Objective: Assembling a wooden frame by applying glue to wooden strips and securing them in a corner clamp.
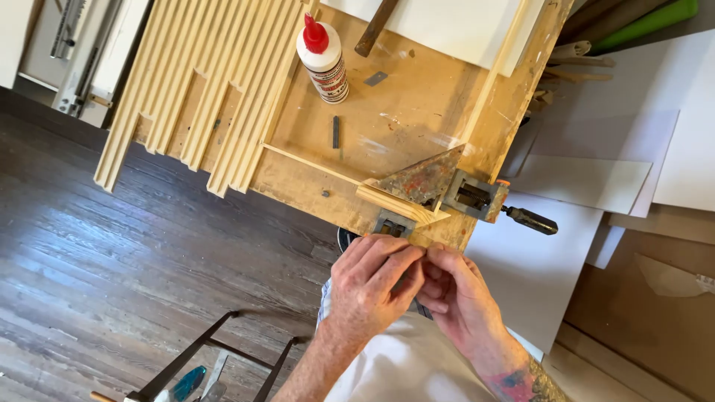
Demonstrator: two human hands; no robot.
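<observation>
Grey metal corner clamp [447, 201] gripping pale mitred moulding [395, 202], left hand [371, 283] and right hand [456, 290] pinching together at its handle below, glue bottle [323, 59] beyond, capped.

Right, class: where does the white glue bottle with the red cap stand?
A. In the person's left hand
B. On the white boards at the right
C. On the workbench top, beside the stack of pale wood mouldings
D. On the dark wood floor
C: the glue bottle stands on the workbench, next to the wood mouldings, well away from both hands.
</observation>
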